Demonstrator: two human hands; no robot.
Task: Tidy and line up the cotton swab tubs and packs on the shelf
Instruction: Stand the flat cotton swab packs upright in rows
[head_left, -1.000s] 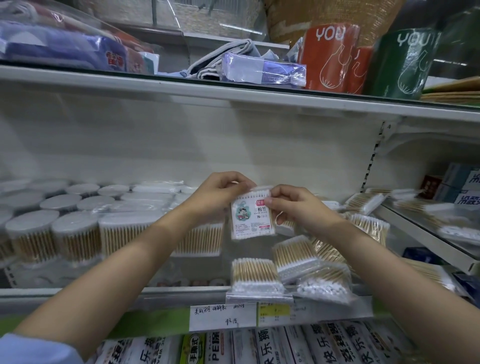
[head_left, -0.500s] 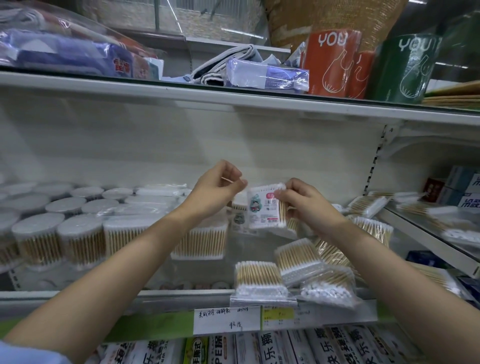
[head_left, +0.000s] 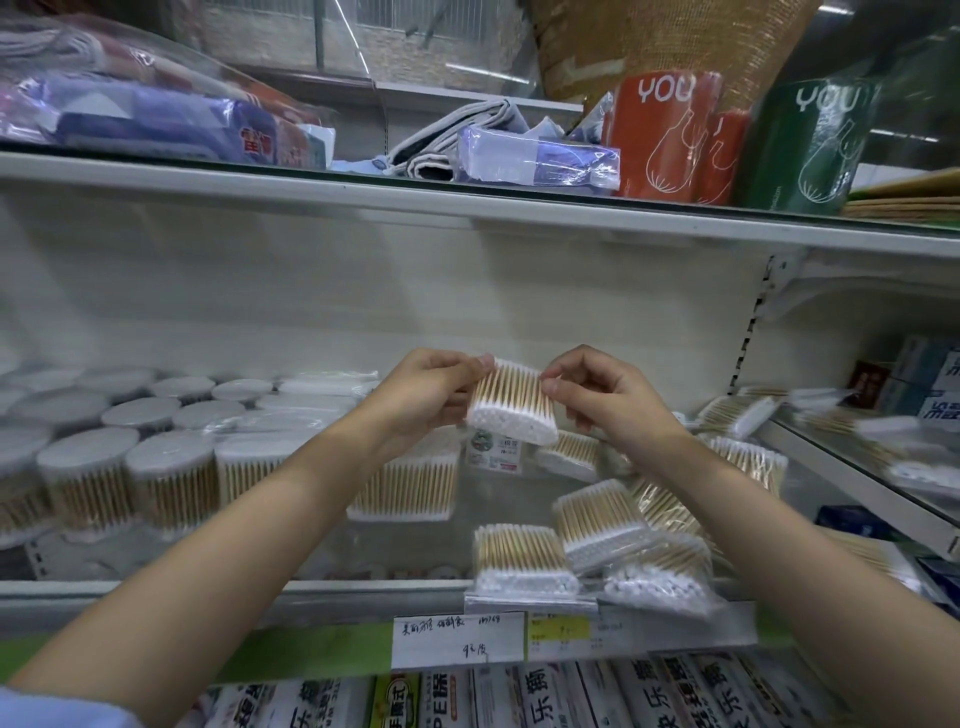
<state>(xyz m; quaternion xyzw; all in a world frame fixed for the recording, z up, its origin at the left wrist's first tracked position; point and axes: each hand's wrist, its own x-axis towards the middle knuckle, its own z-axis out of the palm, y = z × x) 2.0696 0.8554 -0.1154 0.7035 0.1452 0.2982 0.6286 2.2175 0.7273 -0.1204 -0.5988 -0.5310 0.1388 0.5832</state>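
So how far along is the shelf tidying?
Partly done. The round clear tubs of wooden cotton swabs stand in neat rows at the left. Both hands, left and right, pinch one clear flat pack of swabs. The loose packs piled crookedly at the right remain.

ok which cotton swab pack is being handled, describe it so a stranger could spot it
Find the white middle shelf stocked with clear round cotton swab tubs on its left. Above its centre, the left hand and right hand pinch a clear pack of wooden-stick swabs. Unlike the packs lying on the shelf, it is held up in the air.
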